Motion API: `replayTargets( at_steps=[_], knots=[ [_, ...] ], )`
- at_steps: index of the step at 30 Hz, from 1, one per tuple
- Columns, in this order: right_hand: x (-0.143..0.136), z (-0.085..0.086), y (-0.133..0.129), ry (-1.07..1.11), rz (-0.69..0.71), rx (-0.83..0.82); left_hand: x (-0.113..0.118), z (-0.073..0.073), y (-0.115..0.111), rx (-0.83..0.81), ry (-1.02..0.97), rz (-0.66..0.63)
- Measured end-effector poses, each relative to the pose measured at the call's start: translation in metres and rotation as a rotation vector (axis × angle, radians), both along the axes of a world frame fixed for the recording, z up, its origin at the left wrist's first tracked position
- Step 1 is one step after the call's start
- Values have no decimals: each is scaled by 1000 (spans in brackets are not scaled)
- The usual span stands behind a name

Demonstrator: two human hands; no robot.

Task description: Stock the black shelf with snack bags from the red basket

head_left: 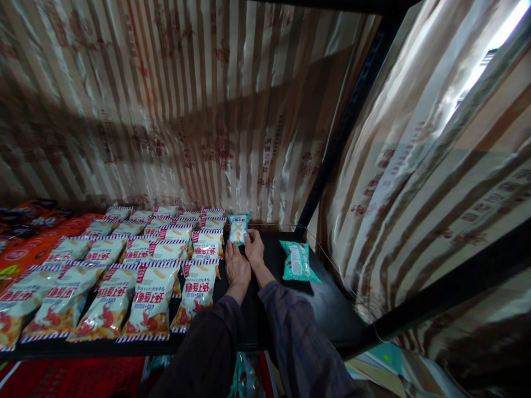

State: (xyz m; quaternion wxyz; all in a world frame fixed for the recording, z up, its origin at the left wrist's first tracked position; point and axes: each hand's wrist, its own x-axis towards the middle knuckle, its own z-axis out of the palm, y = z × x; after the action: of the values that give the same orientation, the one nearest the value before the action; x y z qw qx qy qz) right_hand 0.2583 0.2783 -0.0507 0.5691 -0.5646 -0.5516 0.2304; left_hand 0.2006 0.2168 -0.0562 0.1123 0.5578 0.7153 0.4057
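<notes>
A small teal and white snack bag [238, 228] stands at the back of the black shelf [332, 315], right of the rows of white and red snack bags [151, 293]. My left hand [238, 266] is at the lower left of the teal bag, its fingers extended and near the bag's bottom edge. With bent fingers, my right hand [254, 249] touches the bag's lower right side. Another teal bag [297, 261] lies on the shelf to the right of my hands, back side up.
Orange and black bags [25, 246] lie at the far left. Striped sheeting [186, 110] hangs behind, with a dark metal post [344, 132] at the right. Red packages [74, 378] and cardboard pieces [381, 376] are below the shelf.
</notes>
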Motion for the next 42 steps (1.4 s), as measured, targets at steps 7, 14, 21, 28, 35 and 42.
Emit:
replayTargets(
  at_steps=[7, 14, 21, 28, 35, 42],
  knots=[
    [1, 3, 2, -74, -10, -32, 1, 0, 2, 51, 50, -6],
    [-2, 7, 4, -126, -11, -58, 1, 3, -2, 28, 51, 18],
    [-5, 11, 4, -168, -12, -83, 0, 4, -2, 20, 36, 13],
    [-5, 11, 3, -203, -21, -112, 0, -7, 2, 34, 53, -6],
    [-2, 10, 3, -217, 2, -105, -1, -4, 1, -3, 104, -40],
    [-2, 11, 2, -245, 9, -134, -1, -5, 1, 41, 85, -42]
  ],
)
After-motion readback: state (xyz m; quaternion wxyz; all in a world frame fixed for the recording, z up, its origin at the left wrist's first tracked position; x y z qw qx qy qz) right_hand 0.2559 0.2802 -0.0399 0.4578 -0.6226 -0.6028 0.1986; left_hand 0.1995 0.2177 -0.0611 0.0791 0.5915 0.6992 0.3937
